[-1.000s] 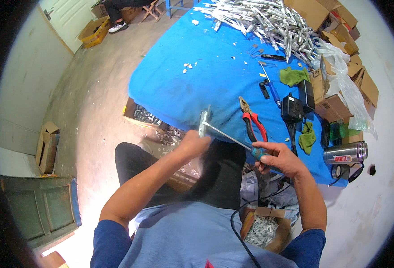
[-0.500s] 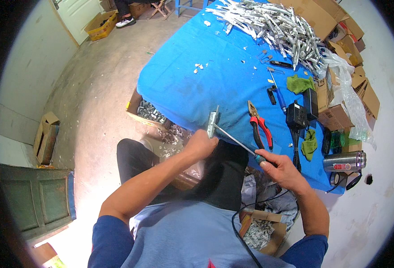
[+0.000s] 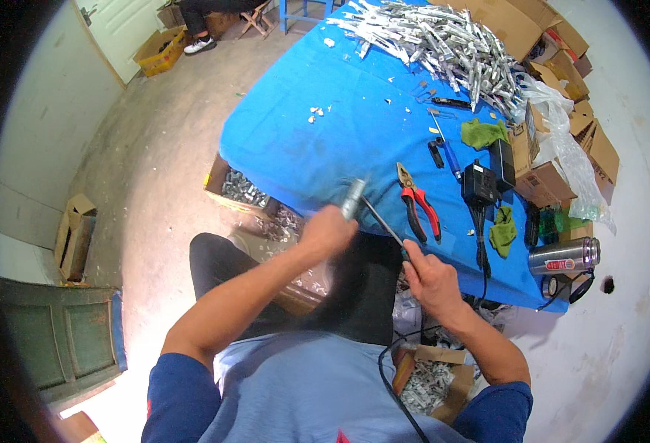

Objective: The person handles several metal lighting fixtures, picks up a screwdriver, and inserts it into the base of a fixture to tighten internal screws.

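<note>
At the blue-clothed table edge, our left hand grips a short metal cylinder, right hand clenches a thin screwdriver; a slipping tip could jab the fingers.

You have one pair of red-handled pliers, two crumpled green cloths, one black power adapter, one steel flask and one heaped pile of silvery metal pieces on the blue-covered table.
</note>
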The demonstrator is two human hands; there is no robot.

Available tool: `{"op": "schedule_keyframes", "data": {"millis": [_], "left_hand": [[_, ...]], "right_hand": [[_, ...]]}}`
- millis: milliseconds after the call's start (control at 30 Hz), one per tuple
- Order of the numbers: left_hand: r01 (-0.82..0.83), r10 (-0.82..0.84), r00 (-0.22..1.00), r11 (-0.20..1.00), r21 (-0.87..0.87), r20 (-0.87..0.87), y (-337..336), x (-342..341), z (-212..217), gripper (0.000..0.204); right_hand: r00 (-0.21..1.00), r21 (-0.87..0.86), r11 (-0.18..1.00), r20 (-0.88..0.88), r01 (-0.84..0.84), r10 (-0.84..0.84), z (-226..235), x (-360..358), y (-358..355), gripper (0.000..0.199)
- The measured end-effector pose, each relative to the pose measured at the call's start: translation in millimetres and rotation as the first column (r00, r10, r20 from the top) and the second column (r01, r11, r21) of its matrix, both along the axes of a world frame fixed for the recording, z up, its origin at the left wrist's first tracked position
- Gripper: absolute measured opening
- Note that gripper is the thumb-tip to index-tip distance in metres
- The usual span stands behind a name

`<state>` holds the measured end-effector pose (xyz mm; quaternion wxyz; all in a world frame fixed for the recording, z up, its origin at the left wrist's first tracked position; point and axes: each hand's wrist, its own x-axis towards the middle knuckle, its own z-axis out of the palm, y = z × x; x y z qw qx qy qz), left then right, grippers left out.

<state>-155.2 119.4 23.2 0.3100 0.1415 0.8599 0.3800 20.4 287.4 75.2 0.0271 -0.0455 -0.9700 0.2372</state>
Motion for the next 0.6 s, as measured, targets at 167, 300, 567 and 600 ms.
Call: {"op": "schedule_keyframes", "data": {"millis": [167,300,567,600], "left_hand": [[-0.035,0.034,0.999,0.992,0.120,0.009,8.5,2.0,7.9,0.043],[-0.189,0.092,0.920,0.955,0.228,0.381,-4.2,-8.7,-6.8,0.031],[-0.201,-0.006,0.826,0.931,0.304,0.564,-3.2,9.9,-7.8,0.033],[-0.222,-0.023,0.788,0.921,0.320,0.615,-4.2,8.3,-8.3,0.034]], "right_hand": [[0.995,-0.375,0.922,0.051,0.096,-0.082,17.2,3.5,-2.8,0.042],[0.919,-0.710,0.584,0.317,0.394,-0.234,30.7,11.6,8.3,0.043],[0.939,-0.807,0.480,0.285,0.344,-0.192,18.9,-31.7,3.9,0.042],[0.939,-0.792,0.505,0.299,0.344,-0.170,10.3,-33.0,4.5,0.041]]}}
